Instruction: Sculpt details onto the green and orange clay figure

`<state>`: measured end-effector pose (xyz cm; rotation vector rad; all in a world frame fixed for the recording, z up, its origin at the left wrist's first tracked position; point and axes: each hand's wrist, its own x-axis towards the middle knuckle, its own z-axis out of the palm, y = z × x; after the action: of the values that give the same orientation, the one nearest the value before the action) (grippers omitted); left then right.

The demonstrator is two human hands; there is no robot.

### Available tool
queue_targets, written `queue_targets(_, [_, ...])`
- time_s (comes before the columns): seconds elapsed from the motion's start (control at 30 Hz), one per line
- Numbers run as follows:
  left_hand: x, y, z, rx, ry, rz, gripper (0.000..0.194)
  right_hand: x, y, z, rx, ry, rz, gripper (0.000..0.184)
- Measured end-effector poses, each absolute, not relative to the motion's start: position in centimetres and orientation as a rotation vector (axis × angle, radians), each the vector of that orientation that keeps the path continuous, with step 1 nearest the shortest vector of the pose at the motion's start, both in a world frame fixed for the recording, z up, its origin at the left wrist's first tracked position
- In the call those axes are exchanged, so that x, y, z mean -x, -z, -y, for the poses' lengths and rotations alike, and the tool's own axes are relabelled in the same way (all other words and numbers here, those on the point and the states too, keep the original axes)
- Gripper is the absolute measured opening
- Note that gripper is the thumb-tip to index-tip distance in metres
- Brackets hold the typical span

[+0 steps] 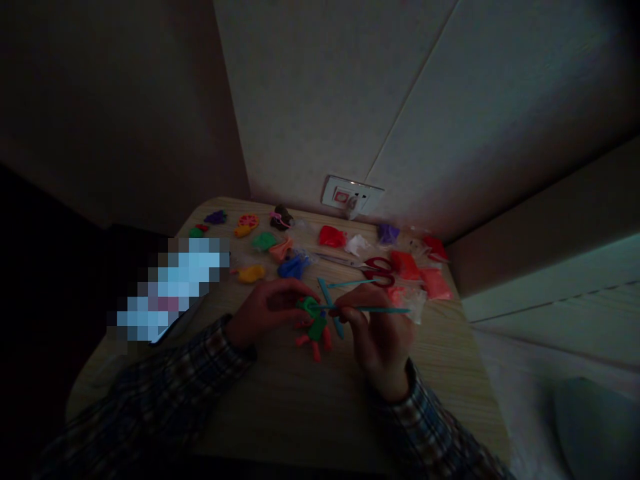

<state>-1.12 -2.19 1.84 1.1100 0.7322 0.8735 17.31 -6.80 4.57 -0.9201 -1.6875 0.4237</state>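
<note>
A small clay figure (317, 330) with a green body and pinkish-orange limbs lies on the wooden table (280, 400). My left hand (267, 310) pinches the green clay head (309, 306) at the figure's upper end. From the other side, my right hand (375, 330) grips a thin blue modelling tool (385, 310), its tip at the green head. Whether the tip presses in cannot be made out. Under and beside the right fingers lie a flat blue modelling tool (326, 297) and another thin blue stick (353, 283).
Scissors (377, 267) with dark red handles lie behind my right hand. Bags of red clay (333, 236), blue clay (295, 265) and several other colours line the back. A lit phone (175, 287), blurred out, rests at left. A wall socket (353, 195) holds a plug.
</note>
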Motion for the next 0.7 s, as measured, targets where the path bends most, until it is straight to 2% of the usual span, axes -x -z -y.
queue_targets(0.47, [1.12, -1.67, 2.25, -1.080, -0.914, -0.747, 0.026, -17.05, -4.92, 6.33, 0.755, -0.250, 1.856, 0.014])
queue_targets(0.7, [1.05, -1.82, 2.28, -1.065, -0.934, -0.734, 0.026, -17.03, -4.44, 6.27, 0.710, -0.265, 1.814, 0.014])
